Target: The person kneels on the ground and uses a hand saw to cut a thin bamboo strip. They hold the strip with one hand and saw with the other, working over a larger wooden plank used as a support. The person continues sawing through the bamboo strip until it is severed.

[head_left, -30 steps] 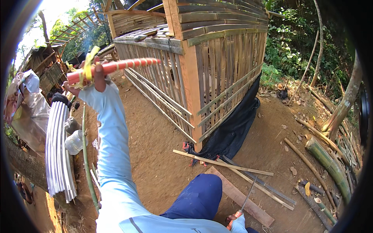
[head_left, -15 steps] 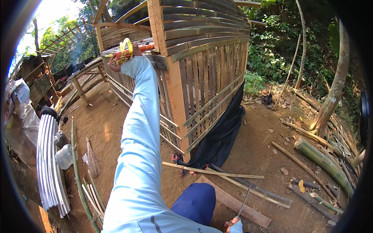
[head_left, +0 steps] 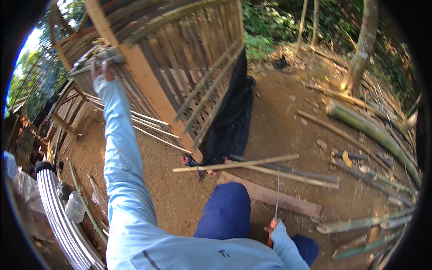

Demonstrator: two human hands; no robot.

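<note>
Gripping the slatted bamboo wall (head_left: 189,76) top, left hand (head_left: 101,71); right hand (head_left: 271,226) clasping thin blade (head_left: 277,193), bamboo poles (head_left: 236,164) nearby

left arm stretched up, hand (head_left: 102,71) gripping | right hand (head_left: 271,227) low, fingers closed

A long thin blade with an orange handle (head_left: 275,211) points up and away from the right hand (head_left: 271,230), which closes around the handle low beside the blue-clad knee. The bamboo-slat structure (head_left: 180,76) stands upright beyond the knee, and the left hand (head_left: 102,71) rests on its top edge.
</note>
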